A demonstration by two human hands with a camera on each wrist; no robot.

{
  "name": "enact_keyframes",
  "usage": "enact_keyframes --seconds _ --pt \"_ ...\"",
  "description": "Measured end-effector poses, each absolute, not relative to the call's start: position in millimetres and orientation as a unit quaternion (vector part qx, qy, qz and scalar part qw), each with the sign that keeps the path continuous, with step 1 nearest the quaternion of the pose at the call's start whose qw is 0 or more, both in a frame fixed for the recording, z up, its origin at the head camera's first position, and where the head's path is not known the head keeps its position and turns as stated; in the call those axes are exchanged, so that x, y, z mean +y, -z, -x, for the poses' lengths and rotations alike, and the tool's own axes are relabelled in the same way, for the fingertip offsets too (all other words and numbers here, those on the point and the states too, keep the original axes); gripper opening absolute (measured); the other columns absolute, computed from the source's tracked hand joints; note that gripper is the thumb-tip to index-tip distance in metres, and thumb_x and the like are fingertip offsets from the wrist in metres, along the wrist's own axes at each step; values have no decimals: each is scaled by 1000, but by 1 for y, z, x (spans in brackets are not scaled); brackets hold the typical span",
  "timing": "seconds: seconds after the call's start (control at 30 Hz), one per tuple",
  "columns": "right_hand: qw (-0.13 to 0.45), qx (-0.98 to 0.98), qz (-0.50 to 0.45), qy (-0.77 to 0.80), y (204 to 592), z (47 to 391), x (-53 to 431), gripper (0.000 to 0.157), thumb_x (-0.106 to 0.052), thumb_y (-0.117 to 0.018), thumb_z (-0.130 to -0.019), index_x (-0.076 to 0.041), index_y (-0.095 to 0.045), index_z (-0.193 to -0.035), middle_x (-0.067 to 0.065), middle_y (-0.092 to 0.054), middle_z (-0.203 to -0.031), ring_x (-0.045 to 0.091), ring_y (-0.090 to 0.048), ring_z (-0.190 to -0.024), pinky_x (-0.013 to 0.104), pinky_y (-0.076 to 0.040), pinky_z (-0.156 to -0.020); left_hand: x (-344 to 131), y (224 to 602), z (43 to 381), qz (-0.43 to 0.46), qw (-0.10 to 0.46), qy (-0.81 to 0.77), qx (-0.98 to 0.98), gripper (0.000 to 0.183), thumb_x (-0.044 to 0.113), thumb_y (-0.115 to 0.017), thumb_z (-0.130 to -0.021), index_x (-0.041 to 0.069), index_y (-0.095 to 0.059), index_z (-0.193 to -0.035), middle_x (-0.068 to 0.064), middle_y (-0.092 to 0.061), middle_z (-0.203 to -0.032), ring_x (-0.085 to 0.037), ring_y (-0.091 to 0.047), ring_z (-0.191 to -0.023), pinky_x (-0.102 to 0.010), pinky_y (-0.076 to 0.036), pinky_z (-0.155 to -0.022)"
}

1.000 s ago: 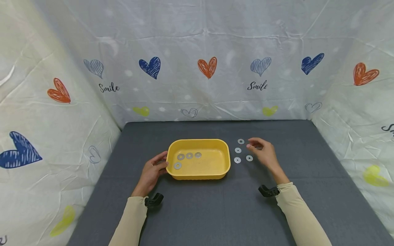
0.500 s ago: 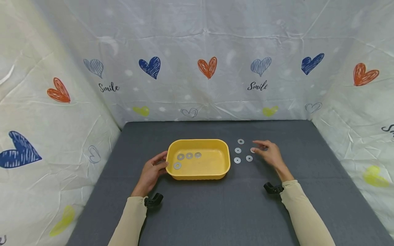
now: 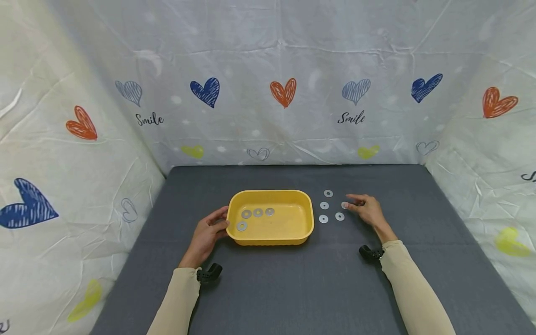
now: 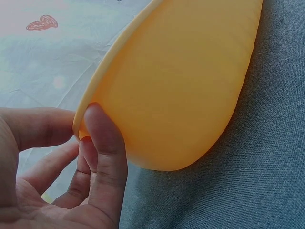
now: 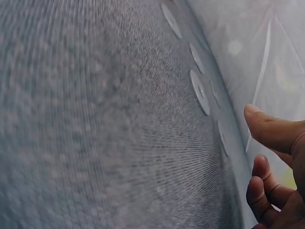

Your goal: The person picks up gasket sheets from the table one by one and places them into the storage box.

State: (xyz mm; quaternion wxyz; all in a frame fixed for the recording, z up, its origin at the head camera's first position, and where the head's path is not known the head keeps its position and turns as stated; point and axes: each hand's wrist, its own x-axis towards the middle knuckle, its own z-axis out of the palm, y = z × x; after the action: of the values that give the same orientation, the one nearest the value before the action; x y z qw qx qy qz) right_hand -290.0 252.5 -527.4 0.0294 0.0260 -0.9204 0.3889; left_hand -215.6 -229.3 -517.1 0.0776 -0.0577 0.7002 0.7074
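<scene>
A yellow plastic tray (image 3: 270, 235) sits on the grey cloth, with several flat metal washers (image 3: 242, 226) lying in its left part. My left hand (image 3: 207, 235) pinches the tray's left rim between thumb and fingers, as the left wrist view of the tray wall (image 4: 176, 86) shows. To the right of the tray, several more washers (image 3: 324, 205) lie flat on the cloth. My right hand (image 3: 369, 212) is low over the rightmost washer (image 3: 344, 205), partly covering it. In the right wrist view its thumb (image 5: 271, 131) and fingers are apart, with nothing between them.
Grey cloth (image 3: 276, 288) covers the table. Behind and at both sides hang white sheets (image 3: 234, 121) printed with hearts. Black wrist cameras (image 3: 209, 273) sit at both sleeve cuffs.
My right hand has moved slightly right and back toward me, bringing the rightmost washer into sight. The left hand, the tray and the washers in it have stayed put.
</scene>
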Motion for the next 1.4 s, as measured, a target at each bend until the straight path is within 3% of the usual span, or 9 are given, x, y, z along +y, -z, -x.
enact_keyframes --seconds 0.27,0.5,1.4 --pt "10 -923 -21 -385 531 294 255 38 -26 -74 -89 -7 -70 -122 9 -61 -83 17 -48 -71 29 -38 -64 -228 516 217 60 77 -707 701 53 9 -60 -96 13 -46 -147 -10 -49 -128 -16 -61 -101 -25 -57 -78" --pt "-6 -924 -27 -381 533 296 254 39 -21 -74 -88 -6 -69 -124 14 -61 -96 20 -48 -76 30 -38 -68 -228 516 217 58 73 -709 699 52 8 -59 -96 13 -46 -147 -9 -49 -127 -17 -61 -102 -25 -57 -77" --pt "10 -908 1 -420 536 295 252 27 -6 -75 -84 -3 -71 -110 16 -62 -99 18 -49 -76 30 -39 -68 -227 516 215 68 75 -714 693 52 7 -59 -96 13 -46 -147 -5 -49 -122 -15 -61 -101 -25 -57 -77"
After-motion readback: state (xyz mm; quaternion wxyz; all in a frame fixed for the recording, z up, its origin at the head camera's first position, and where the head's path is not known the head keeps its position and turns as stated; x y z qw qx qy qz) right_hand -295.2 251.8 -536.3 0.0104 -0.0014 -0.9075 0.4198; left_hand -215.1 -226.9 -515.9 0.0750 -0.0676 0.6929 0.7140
